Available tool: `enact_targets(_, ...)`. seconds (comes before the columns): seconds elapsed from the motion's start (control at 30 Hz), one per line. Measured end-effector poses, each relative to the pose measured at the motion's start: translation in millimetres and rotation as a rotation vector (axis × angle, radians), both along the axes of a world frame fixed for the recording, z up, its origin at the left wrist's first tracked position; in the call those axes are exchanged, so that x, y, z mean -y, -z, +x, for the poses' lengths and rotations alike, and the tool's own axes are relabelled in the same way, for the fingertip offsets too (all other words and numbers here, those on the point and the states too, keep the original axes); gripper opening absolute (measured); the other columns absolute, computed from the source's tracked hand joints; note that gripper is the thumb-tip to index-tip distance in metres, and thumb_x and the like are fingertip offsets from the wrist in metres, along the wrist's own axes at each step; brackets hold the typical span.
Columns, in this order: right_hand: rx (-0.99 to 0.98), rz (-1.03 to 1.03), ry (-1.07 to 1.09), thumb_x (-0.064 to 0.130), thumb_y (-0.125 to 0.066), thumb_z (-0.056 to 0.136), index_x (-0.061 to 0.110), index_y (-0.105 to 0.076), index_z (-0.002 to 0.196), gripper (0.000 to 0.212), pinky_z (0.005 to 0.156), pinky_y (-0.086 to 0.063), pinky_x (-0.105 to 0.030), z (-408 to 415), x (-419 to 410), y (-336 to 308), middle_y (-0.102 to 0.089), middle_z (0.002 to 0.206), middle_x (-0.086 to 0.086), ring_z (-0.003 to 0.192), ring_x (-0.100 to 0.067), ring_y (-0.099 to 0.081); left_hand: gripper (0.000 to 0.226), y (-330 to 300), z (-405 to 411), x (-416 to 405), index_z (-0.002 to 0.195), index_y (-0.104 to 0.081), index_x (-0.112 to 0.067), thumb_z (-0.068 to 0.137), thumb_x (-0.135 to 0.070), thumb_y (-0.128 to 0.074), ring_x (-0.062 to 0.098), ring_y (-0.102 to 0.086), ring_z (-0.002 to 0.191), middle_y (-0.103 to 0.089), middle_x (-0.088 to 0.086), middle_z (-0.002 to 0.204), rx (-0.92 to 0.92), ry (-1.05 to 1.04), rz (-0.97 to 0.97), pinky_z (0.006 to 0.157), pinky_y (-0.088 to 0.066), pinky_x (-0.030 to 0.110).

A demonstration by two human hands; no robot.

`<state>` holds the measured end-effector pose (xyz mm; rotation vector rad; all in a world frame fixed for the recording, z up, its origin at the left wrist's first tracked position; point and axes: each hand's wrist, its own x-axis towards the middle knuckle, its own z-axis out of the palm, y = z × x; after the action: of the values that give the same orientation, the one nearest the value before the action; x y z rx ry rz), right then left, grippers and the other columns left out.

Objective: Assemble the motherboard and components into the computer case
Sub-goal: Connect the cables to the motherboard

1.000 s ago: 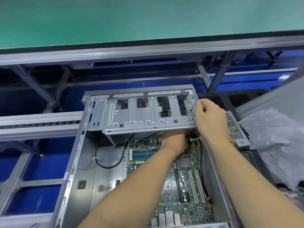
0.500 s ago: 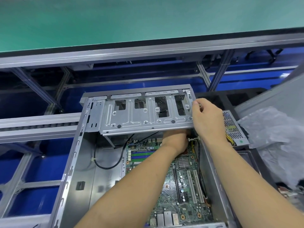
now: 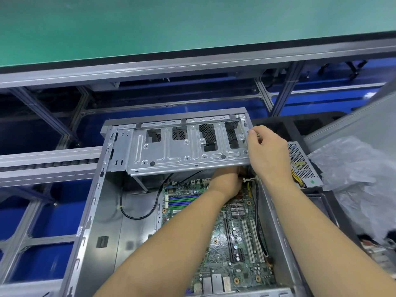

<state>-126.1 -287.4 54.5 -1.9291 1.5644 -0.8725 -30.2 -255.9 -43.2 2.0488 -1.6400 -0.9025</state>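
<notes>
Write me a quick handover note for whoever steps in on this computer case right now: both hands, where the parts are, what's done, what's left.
Left hand: reaching under the drive cage at the far end of the motherboard; fingers hidden, grip unclear.
Right hand: fingers curled at the cage's right end, on the case edge.
Done: motherboard lies in the case, black cable tied along the floor.
Left: power supply sits outside, right of the case. Screws and connections can't be judged.

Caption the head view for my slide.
Right hand grips drive cage edge; left hand reaches beneath, above the motherboard.
</notes>
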Motion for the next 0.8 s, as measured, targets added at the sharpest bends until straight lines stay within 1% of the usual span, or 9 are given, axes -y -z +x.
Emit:
enact_targets(0.17,0.010,0.004,0.001,0.032,-0.043,0.105,0.017,-0.066,0.107,0.028,0.080,-0.053,-0.044,-1,0,0,-0.067,0.093,-0.001,0.090,-0.021,-0.061,0.034,3,-2,1,0.107,-0.071,-0.013,0.084,0.001,-0.050,0.031,-0.064,0.103,-0.071,0.011,0.111,-0.069,-0.049,-0.007,0.091,-0.052,0.041)
enact_targets(0.27,0.017,-0.005,0.002,0.031,-0.044,0.104,0.017,-0.067,0.107,0.028,0.077,-0.053,-0.041,-1,-1,0,-0.067,0.090,0.001,0.087,-0.019,-0.062,0.037,7,-5,0,0.094,-0.074,-0.012,0.077,0.007,-0.047,0.029,-0.066,0.099,-0.074,0.010,0.103,-0.249,-0.194,0.009,0.092,-0.053,0.040)
enact_targets(0.33,0.019,-0.007,0.002,0.032,-0.044,0.104,0.018,-0.067,0.108,0.028,0.076,-0.053,-0.041,-1,-1,0,-0.067,0.090,0.002,0.085,-0.017,-0.062,0.038,9,-5,1,0.089,-0.074,-0.011,0.074,0.009,-0.045,0.028,-0.067,0.098,-0.074,0.009,0.099,-0.303,-0.239,0.002,0.091,-0.053,0.040)
enact_targets(0.43,0.024,-0.005,0.007,0.032,-0.044,0.104,0.019,-0.067,0.109,0.028,0.076,-0.053,-0.040,0,0,0,-0.068,0.091,0.002,0.086,-0.017,-0.061,0.039,10,-5,1,0.087,-0.074,-0.017,0.073,0.005,-0.046,0.025,-0.066,0.101,-0.075,0.004,0.098,-0.267,-0.229,-0.004,0.095,-0.051,0.041)
enact_targets(0.53,0.018,-0.008,0.009,0.033,-0.044,0.104,0.019,-0.067,0.110,0.028,0.074,-0.051,-0.037,-1,0,2,-0.068,0.093,0.001,0.088,-0.018,-0.061,0.041,11,-5,-1,0.085,-0.073,-0.025,0.073,0.003,-0.046,0.021,-0.061,0.110,-0.074,-0.004,0.099,-0.228,-0.209,-0.019,0.105,-0.035,0.032)
enact_targets(0.6,0.015,-0.012,0.004,0.033,-0.044,0.104,0.020,-0.067,0.109,0.026,0.072,-0.050,-0.037,-1,1,3,-0.067,0.093,0.001,0.088,-0.018,-0.061,0.040,10,-5,-3,0.091,-0.073,-0.027,0.075,0.000,-0.048,0.021,-0.057,0.113,-0.074,-0.007,0.102,-0.157,-0.186,-0.027,0.095,-0.026,0.028)
enact_targets(0.63,0.016,-0.013,0.001,0.032,-0.045,0.103,0.020,-0.067,0.108,0.025,0.073,-0.050,-0.037,-1,1,3,-0.067,0.093,0.001,0.089,-0.019,-0.061,0.039,9,-5,-3,0.094,-0.073,-0.028,0.077,-0.001,-0.049,0.022,-0.055,0.113,-0.073,-0.007,0.103,-0.114,-0.166,-0.035,0.094,-0.025,0.029)
enact_targets(0.73,0.022,-0.011,-0.001,0.032,-0.046,0.103,0.021,-0.066,0.108,0.024,0.075,-0.052,-0.038,-1,2,4,-0.068,0.094,0.000,0.089,-0.020,-0.061,0.040,6,-4,-2,0.100,-0.073,-0.031,0.079,-0.005,-0.051,0.023,-0.057,0.112,-0.073,-0.006,0.105,-0.017,-0.102,-0.031,0.099,-0.027,0.035)
enact_targets(0.8,0.023,-0.010,-0.002,0.032,-0.046,0.103,0.022,-0.066,0.108,0.023,0.075,-0.052,-0.039,-1,2,4,-0.067,0.094,0.000,0.089,-0.020,-0.062,0.038,5,-4,1,0.101,-0.072,-0.028,0.079,-0.005,-0.053,0.025,-0.059,0.109,-0.073,-0.001,0.106,0.012,-0.091,-0.007,0.100,-0.033,0.036)
